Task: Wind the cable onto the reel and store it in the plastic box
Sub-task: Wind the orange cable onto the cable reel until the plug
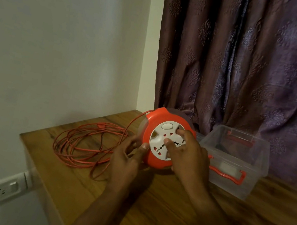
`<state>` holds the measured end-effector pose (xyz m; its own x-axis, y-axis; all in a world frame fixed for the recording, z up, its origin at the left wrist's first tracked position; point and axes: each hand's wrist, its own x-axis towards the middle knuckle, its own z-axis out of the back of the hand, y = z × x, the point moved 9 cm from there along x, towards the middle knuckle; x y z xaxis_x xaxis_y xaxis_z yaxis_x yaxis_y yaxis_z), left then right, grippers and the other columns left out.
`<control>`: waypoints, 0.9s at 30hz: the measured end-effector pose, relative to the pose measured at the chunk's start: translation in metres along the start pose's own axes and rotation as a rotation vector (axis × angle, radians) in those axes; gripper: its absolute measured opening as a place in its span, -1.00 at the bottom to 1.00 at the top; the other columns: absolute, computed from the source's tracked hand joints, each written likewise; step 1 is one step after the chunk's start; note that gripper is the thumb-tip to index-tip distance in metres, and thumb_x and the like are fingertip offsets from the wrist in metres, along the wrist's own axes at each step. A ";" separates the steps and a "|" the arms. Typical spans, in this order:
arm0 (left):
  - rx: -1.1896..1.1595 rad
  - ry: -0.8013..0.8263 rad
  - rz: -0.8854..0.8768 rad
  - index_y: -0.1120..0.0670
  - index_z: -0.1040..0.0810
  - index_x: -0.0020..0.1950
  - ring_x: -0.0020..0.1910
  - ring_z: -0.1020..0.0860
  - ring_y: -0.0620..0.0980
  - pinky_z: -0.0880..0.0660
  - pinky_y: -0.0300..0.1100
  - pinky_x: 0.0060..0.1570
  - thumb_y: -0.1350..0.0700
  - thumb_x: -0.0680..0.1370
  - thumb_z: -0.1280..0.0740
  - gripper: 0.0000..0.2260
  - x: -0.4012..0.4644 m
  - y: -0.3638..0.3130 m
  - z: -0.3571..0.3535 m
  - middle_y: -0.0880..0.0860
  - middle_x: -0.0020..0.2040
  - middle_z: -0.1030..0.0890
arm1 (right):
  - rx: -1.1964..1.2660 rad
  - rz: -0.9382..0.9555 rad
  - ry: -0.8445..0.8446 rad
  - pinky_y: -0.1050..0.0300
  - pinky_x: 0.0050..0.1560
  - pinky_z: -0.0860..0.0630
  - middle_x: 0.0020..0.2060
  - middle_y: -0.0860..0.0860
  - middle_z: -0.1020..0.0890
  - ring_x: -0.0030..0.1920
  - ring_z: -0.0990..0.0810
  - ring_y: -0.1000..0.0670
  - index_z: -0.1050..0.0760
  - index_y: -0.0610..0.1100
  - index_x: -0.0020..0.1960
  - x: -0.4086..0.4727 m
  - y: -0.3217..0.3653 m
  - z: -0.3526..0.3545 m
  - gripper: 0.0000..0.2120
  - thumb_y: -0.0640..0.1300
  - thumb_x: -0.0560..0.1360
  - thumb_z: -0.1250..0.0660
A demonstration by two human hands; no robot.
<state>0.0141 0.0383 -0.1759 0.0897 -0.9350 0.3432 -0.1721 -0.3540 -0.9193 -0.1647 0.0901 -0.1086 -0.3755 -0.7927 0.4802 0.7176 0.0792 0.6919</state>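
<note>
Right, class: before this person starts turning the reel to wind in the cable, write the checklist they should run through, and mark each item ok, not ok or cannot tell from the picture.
1. Reel held steady: ok, the left hand grips its rim.
2. Winding hand in place: ok, the right hand has fingertips on the white socket face.
3. Cable free to feed: cannot tell, it lies in loose overlapping loops on the table; knots not visible.
4. Plug end out of the wall socket: ok, nothing is plugged in there.
5. Plastic box ready: ok, it stands open beside the reel.
6. Reel fits the box: cannot tell.
</note>
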 end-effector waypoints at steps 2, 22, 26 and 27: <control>-0.021 -0.004 0.016 -0.16 -0.57 0.23 0.09 -0.67 -0.03 -0.69 0.01 -0.16 -0.03 0.52 -0.42 -0.71 0.000 0.002 0.001 -0.07 0.15 -0.66 | -0.185 0.176 -0.063 0.07 -0.05 -0.52 0.11 -0.04 -0.61 0.10 -0.57 -0.12 -0.32 0.06 0.36 -0.003 0.017 0.007 -0.55 0.12 0.52 -0.27; -0.060 0.023 0.006 -0.18 -0.58 0.20 0.08 -0.67 -0.06 -0.69 -0.02 -0.12 0.04 0.53 -0.42 -0.73 -0.002 -0.001 -0.003 -0.10 0.15 -0.67 | -0.120 0.032 -0.034 0.14 -0.12 -0.46 0.14 -0.02 -0.61 0.10 -0.58 -0.10 -0.34 0.14 0.32 0.000 0.002 0.001 -0.50 0.28 0.45 -0.27; -0.078 -0.014 0.022 -0.24 -0.56 0.11 -0.01 -0.70 -0.10 -0.67 -0.12 -0.22 0.05 0.53 -0.43 -0.77 -0.001 -0.001 -0.001 -0.14 0.07 -0.68 | -0.192 0.192 -0.038 0.13 -0.11 -0.48 0.12 -0.03 -0.62 0.07 -0.60 -0.10 -0.30 0.08 0.37 -0.005 0.017 0.004 -0.52 0.15 0.50 -0.28; -0.092 -0.024 0.033 -0.23 -0.57 0.12 -0.04 -0.70 -0.12 -0.66 -0.14 -0.25 0.06 0.53 -0.43 -0.77 0.000 0.000 0.001 -0.15 0.05 -0.68 | -0.297 0.327 -0.056 0.08 -0.07 -0.50 0.17 -0.05 -0.59 0.11 -0.58 -0.11 -0.27 0.06 0.41 -0.009 0.029 0.004 -0.50 0.09 0.51 -0.29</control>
<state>0.0148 0.0388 -0.1762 0.1061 -0.9457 0.3071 -0.2648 -0.3246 -0.9080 -0.1434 0.1021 -0.0908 -0.1264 -0.7203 0.6821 0.9383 0.1362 0.3177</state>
